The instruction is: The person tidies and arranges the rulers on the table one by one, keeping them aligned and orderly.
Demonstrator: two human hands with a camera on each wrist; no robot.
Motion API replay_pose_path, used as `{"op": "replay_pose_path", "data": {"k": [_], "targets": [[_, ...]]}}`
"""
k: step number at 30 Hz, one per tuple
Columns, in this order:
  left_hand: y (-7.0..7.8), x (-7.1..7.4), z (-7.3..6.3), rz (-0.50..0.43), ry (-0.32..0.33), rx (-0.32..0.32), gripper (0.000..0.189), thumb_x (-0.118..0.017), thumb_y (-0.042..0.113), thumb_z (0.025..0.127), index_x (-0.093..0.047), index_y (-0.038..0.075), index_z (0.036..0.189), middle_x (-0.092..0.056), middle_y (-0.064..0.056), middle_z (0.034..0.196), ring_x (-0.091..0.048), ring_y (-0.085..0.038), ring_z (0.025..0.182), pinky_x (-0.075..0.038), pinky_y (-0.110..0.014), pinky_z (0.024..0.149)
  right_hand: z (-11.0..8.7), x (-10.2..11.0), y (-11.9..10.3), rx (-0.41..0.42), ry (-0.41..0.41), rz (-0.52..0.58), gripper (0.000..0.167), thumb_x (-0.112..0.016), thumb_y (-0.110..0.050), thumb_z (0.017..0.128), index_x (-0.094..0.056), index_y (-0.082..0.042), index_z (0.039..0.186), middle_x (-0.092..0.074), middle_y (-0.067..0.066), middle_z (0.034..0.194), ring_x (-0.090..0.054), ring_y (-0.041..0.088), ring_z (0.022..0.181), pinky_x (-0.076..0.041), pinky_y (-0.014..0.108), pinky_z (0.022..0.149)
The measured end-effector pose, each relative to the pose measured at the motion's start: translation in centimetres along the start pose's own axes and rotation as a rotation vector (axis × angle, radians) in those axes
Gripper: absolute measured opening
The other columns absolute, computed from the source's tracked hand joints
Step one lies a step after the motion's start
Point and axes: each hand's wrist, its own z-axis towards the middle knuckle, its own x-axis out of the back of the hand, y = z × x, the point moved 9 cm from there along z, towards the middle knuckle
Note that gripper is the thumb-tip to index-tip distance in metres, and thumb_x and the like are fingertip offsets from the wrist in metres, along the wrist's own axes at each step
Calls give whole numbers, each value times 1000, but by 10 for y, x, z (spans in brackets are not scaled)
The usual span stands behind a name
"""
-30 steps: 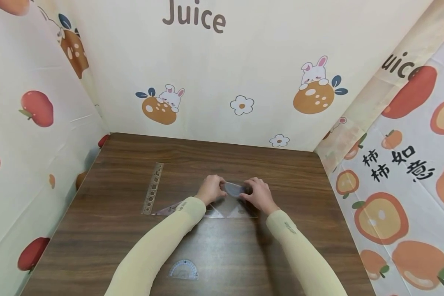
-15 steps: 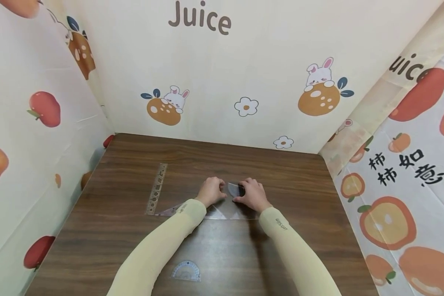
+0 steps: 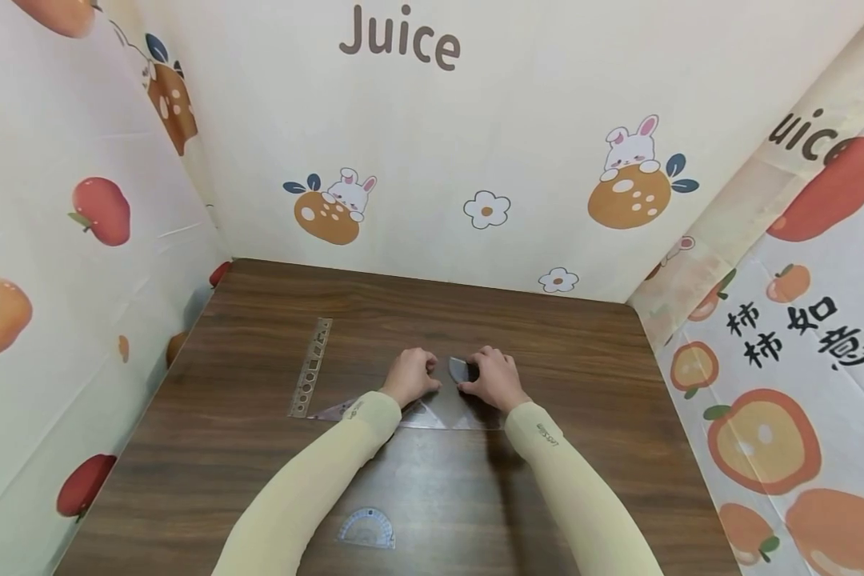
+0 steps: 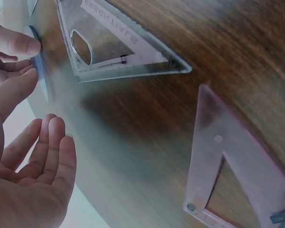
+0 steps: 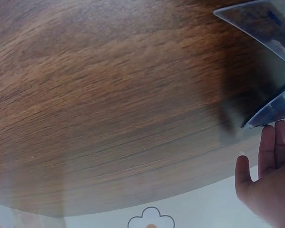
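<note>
My right hand (image 3: 494, 378) pinches a translucent blue-grey half-round protractor (image 3: 458, 369) by its right side, held a little above the table. In the right wrist view the fingertips of that hand (image 5: 270, 166) meet the edge of the protractor (image 5: 273, 113). My left hand (image 3: 410, 374) hovers to its left, fingers loosely curved and nothing in them; the left wrist view shows this hand (image 4: 42, 166) from the side. Below the hands lie a clear set square (image 4: 104, 45) and a pinkish set square (image 4: 242, 175), partly covered by the left forearm in the head view.
A clear stencil ruler (image 3: 310, 368) lies to the left of the set squares. Nearer the front is a second, blue-marked protractor (image 3: 368, 529). The brown wooden table (image 3: 583, 480) is walled by printed curtains (image 3: 418, 144) at the back and both sides.
My left hand has let go of the protractor, leaving a gap between them. The right hand still holds it, now more turned on edge. The head view has shifted slightly.
</note>
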Motion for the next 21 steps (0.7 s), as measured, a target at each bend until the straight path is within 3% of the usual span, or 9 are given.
{"op": "replay_pose_path", "data": {"k": [5, 11, 21], "targets": [[2, -2, -1, -3, 5, -11, 33, -90, 16, 77, -77, 2, 104, -75, -9, 98, -70, -23, 94, -57, -40, 88, 1, 3, 1, -21, -14, -8, 56, -84, -44, 82, -71, -8, 123, -65, 11, 128, -59, 30, 123, -40, 54, 109], [1, 3, 0, -81, 38, -10, 37, -89, 12, 78, -76, -1, 109, -76, -13, 99, -71, -24, 94, -58, -40, 88, 1, 13, -3, -18, -13, 11, 54, -83, -44, 83, -71, -8, 122, -66, 9, 125, -62, 26, 118, -39, 53, 110], [-11, 9, 3, -388, 137, 39, 47, -83, 16, 87, -69, -2, 128, -80, -16, 98, -78, -28, 91, -61, -37, 81, -3, 34, -18, 27, 31, 51, 57, -82, -43, 85, -69, -7, 127, -66, 9, 130, -63, 26, 117, -37, 54, 112]]}}
